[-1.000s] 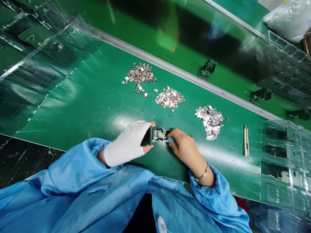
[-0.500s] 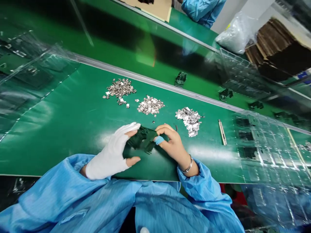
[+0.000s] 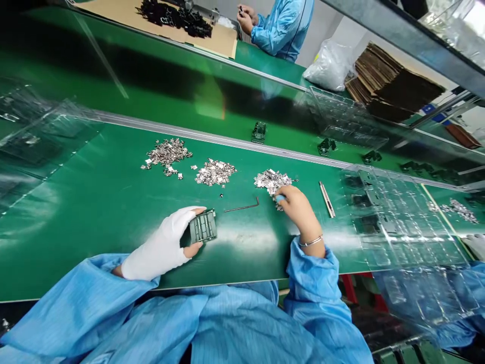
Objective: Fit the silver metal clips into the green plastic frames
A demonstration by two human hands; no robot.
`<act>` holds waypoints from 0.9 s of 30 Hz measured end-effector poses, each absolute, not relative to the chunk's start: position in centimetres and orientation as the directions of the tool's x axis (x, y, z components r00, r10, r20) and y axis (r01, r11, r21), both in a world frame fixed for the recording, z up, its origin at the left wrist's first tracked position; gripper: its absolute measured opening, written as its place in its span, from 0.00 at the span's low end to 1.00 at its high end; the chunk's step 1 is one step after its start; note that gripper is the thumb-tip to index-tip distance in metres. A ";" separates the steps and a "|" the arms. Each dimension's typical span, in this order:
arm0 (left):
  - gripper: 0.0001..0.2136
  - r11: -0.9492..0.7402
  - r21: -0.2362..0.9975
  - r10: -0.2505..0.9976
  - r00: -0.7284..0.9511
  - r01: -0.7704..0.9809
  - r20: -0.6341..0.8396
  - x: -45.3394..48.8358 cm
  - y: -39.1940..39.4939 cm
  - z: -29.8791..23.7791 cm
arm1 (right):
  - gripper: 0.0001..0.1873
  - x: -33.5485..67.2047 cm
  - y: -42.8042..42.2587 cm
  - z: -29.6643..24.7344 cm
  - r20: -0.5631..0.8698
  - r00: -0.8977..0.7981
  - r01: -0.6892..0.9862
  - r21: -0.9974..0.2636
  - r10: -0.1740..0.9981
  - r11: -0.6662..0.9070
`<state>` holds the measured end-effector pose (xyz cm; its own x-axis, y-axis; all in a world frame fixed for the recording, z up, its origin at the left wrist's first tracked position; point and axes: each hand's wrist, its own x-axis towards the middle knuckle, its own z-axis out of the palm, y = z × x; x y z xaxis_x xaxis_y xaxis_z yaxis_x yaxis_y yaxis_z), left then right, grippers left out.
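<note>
My left hand, in a white fingerless glove, grips a small dark green plastic frame between finger and thumb on the green bench. My right hand, bare with a blue fingertip cot and a wrist bangle, reaches into the right-hand pile of small shiny metal pieces; its fingers are curled at the pile and whether they hold a piece is hidden. A thin bent hex key lies between the two hands.
Two more piles of metal pieces lie further left. Tweezers rest right of the piles. Clear plastic trays sit at right. Dark parts ride the conveyor beyond. Another person works at the far bench.
My right hand left the green frame and moved right to the metal pile. My left hand alone holds the frame, now laid flat. The hex key has come into view.
</note>
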<state>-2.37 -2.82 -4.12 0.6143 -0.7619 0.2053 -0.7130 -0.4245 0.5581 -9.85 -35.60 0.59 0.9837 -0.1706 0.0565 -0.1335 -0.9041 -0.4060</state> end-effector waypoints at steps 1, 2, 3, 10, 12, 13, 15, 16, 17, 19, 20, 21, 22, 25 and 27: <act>0.28 -0.412 0.569 -0.779 0.599 -0.712 0.185 -2.4 -2.8 -4.0 | 0.12 -10.2 -36.6 0.5 0.007 0.983 -0.169 -0.384 -0.185 -0.908; 0.28 -0.403 0.578 -0.793 0.586 -0.710 0.166 -2.4 -2.8 -3.9 | 0.13 -10.5 -37.3 0.4 -0.033 0.983 -0.179 -0.367 -0.180 -0.913; 0.28 -0.399 0.585 -0.802 0.578 -0.706 0.150 -2.4 -2.9 -3.9 | 0.13 -10.7 -37.6 0.2 -0.062 0.985 -0.174 -0.352 -0.163 -0.920; 0.32 -0.355 0.600 -0.815 0.551 -0.717 0.176 -2.4 -2.8 -3.9 | 0.10 -10.5 -36.6 -0.6 -0.056 0.984 -0.176 -0.288 -0.166 -0.941; 0.33 -0.330 0.617 -0.792 0.565 -0.715 0.232 -2.4 -2.7 -3.7 | 0.09 -10.6 -36.7 -0.5 0.035 0.982 -0.153 -0.425 -0.185 -0.892; 0.32 -0.323 0.622 -0.768 0.582 -0.713 0.269 -2.3 -2.6 -3.5 | 0.09 -10.6 -36.7 -0.5 0.085 0.972 -0.145 -0.509 -0.217 -0.848; 0.28 -0.328 0.620 -0.710 0.619 -0.712 0.336 -2.1 -2.5 -2.9 | 0.07 -10.6 -36.5 -0.6 0.147 0.940 -0.139 -0.658 -0.308 -0.740; 0.25 -0.338 0.613 -0.686 0.633 -0.714 0.360 -2.0 -2.5 -2.5 | 0.06 -10.5 -36.2 -0.7 0.157 0.923 -0.141 -0.709 -0.350 -0.691; 0.22 -0.347 0.602 -0.670 0.640 -0.719 0.377 -1.9 -2.6 -2.1 | 0.05 -10.3 -36.0 -0.9 0.162 0.910 -0.143 -0.741 -0.382 -0.656; 0.18 -0.355 0.579 -0.654 0.637 -0.734 0.407 -1.5 -2.9 -1.3 | 0.07 -9.8 -35.4 -1.2 0.189 0.890 -0.137 -0.758 -0.416 -0.637; 0.16 -0.352 0.567 -0.652 0.630 -0.745 0.423 -1.4 -3.2 -0.9 | 0.10 -9.6 -35.1 -1.3 0.216 0.879 -0.132 -0.746 -0.425 -0.652; 0.15 -0.347 0.556 -0.651 0.620 -0.756 0.438 -1.2 -3.4 -0.6 | 0.12 -9.4 -34.9 -1.3 0.249 0.868 -0.127 -0.724 -0.429 -0.678; 0.14 -0.340 0.546 -0.650 0.611 -0.766 0.453 -1.1 -3.7 -0.3 | 0.14 -9.2 -34.7 -1.3 0.280 0.859 -0.124 -0.700 -0.429 -0.703; 0.13 -0.320 0.523 -0.648 0.585 -0.790 0.488 -0.8 -4.5 0.1 | 0.13 -8.8 -33.8 -0.9 0.303 0.846 -0.112 -0.705 -0.440 -0.701; 0.13 -0.318 0.515 -0.637 0.582 -0.796 0.506 -0.5 -4.9 0.2 | 0.10 -8.6 -32.2 -0.6 0.247 0.862 -0.066 -0.812 -0.443 -0.580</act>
